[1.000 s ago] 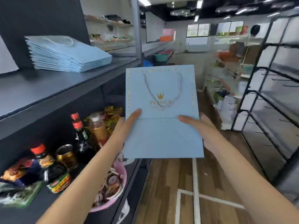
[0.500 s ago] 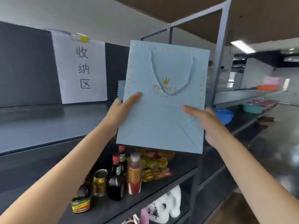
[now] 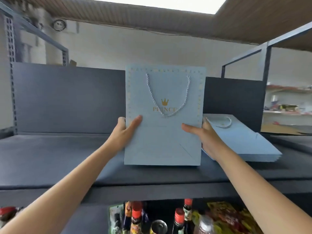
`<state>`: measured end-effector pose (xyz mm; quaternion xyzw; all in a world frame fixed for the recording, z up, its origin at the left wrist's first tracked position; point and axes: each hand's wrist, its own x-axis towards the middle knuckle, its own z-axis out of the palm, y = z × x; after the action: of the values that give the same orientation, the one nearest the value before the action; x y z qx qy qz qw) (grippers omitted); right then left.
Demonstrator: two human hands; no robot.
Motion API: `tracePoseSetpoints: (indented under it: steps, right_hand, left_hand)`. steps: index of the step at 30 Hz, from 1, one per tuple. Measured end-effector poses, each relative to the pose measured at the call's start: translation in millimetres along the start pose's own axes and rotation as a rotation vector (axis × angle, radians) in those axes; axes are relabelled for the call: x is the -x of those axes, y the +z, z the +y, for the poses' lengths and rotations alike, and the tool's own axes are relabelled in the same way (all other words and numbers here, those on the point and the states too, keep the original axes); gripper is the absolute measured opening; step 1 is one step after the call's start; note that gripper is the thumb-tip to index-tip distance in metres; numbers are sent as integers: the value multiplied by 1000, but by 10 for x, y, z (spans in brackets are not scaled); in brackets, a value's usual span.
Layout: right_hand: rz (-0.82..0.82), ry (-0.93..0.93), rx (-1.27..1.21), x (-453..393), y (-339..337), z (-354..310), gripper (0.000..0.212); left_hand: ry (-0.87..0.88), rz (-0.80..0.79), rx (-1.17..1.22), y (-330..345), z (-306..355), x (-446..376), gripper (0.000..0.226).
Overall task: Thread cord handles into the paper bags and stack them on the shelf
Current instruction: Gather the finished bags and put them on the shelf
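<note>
A flat light-blue paper bag (image 3: 163,135) with a gold crown logo is held upright over the dark shelf (image 3: 50,159). A white cord handle (image 3: 167,97) hangs in a loop down its front. My left hand (image 3: 125,130) pinches its left edge, thumb on the front. My right hand (image 3: 204,137) pinches its right edge the same way. A stack of matching blue bags (image 3: 243,142) lies flat on the shelf just to the right, partly hidden behind my right hand.
A dark back panel (image 3: 67,97) closes the shelf behind the bag. Metal frame posts (image 3: 266,61) rise at the right and left. On the lower shelf stand red-capped bottles (image 3: 179,220), a can and snack packets (image 3: 226,217).
The view has turned to face the shelf head-on. The bag, still in both hands, now hangs over the shelf top beside the stack. The paper sign has left the view.
</note>
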<state>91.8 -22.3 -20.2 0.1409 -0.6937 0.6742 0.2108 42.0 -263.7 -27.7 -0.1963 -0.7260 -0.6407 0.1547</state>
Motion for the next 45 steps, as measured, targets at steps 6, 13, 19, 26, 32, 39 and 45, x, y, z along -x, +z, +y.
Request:
tracePoseSetpoints:
  steps: [6,13,19,26,32,39,45]
  right_hand:
    - [-30,-79,154,-118,-7,387,71]
    - [-10,-33,421,-407,-49,432,94]
    - [-102,267,732,-652,6,567,64]
    - [-69,255,810,-746,-8,648,61]
    - [-102,331,721,-720,21,604,65]
    - [-137,336,747,-551,-17,514,63]
    - [-167,397,831,-612,26,447,62]
  left_hand:
    - [34,-127,-121,-129,-165,39,70]
    - [-61,-14,-335,-124,-249,-115,70]
    - [-422,-7,-625,-76,-367,-337,82]
    - [-478,-40,-763,-51,-388,-436,90]
    - [-489,-26,-637,-7,-401,-425,61]
    - [-530,-75,-699,-35,-248,-272,71]
    - [-532,-68,-732,4,-208,-228,70]
